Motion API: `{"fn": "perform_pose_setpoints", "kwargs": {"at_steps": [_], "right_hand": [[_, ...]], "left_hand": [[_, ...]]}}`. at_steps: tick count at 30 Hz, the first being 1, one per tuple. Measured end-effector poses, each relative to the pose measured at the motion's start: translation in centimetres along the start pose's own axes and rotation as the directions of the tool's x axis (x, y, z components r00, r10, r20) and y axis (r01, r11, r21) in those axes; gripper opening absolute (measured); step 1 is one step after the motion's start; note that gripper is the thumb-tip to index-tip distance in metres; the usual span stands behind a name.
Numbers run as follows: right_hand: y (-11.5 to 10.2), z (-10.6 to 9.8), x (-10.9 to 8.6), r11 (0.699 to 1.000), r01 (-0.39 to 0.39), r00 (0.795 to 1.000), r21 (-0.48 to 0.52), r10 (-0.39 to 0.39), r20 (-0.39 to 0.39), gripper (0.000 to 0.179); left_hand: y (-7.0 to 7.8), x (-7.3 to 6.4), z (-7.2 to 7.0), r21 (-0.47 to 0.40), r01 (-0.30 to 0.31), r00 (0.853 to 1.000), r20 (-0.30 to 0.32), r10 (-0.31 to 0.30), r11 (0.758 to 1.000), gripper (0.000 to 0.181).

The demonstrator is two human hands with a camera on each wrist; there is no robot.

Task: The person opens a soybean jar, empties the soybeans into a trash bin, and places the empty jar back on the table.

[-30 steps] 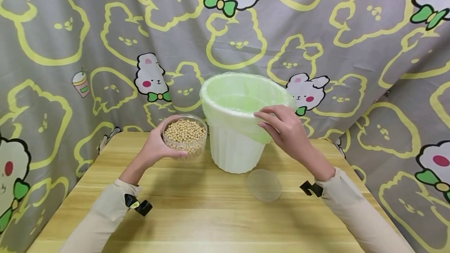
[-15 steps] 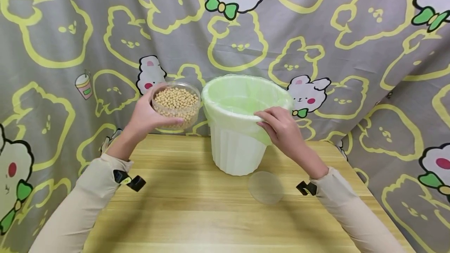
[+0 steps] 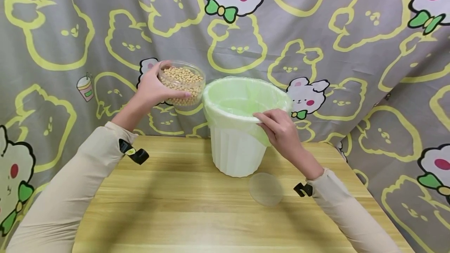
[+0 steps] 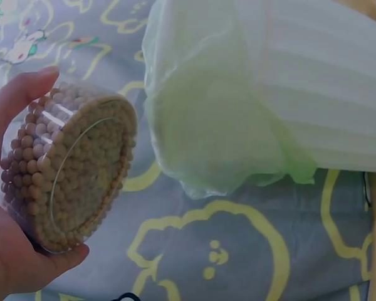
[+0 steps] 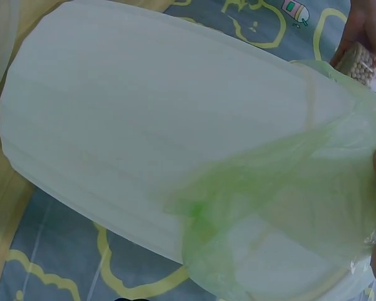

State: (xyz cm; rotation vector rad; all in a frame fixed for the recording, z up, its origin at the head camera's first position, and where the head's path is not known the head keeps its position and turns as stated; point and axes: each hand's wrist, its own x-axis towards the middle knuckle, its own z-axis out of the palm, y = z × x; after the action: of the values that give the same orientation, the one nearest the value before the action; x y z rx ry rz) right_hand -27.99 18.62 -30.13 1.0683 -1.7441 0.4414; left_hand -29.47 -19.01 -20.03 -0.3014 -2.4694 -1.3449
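My left hand [image 3: 151,87] grips a clear round plastic tub [image 3: 197,91] of soybeans [image 3: 183,75] by its side. The tub is raised off the table, just left of the trash can's rim and tilted slightly. In the left wrist view, thumb and fingers span the tub [image 4: 75,169], its bottom facing the camera. A white ribbed trash can [image 3: 237,151] stands upright, with a pale green bag [image 3: 228,116] lining it and folded over its rim. My right hand [image 3: 281,130] pinches the bag-covered rim at the front right; its fingertips are partly hidden.
A translucent round lid [image 3: 266,189] lies flat on the wooden table [image 3: 183,214], in front of the trash can. Behind the table hangs a grey cartoon-print curtain [image 3: 239,56], close to the can.
My left hand has lifted the tub of soybeans higher, from below the can's rim to about rim height or above. The right hand stays at the rim.
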Motion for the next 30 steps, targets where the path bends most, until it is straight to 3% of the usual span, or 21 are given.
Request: {"fn": "perform_pose_setpoints", "kwargs": {"at_steps": [8, 13, 22, 30], "right_hand": [[0.1, -0.1, 0.0, 1.0, 0.014, 1.0, 0.002, -0.014, -0.011, 0.025], [0.1, -0.2, 0.0, 1.0, 0.017, 1.0, 0.003, -0.016, -0.01, 0.025], [0.0, -0.1, 0.0, 1.0, 0.012, 1.0, 0.012, -0.012, -0.007, 0.026], [0.0, -0.3, -0.1, 1.0, 0.0, 1.0, 0.005, 0.0, -0.008, 0.027]], "left_hand": [[1.4, 1.7, 0.0, 0.146, -0.02, 0.998, 0.055, 0.012, 0.989, 0.119], [2.2, 3.1, 0.1, 0.241, -0.082, 0.993, 0.098, 0.06, 0.967, 0.123], [3.5, 4.3, 0.3, 0.279, -0.118, 0.983, 0.168, 0.072, 0.953, 0.132], [4.0, 5.0, 0.7, 0.348, -0.161, 0.977, 0.192, 0.098, 0.924, 0.12]]}}
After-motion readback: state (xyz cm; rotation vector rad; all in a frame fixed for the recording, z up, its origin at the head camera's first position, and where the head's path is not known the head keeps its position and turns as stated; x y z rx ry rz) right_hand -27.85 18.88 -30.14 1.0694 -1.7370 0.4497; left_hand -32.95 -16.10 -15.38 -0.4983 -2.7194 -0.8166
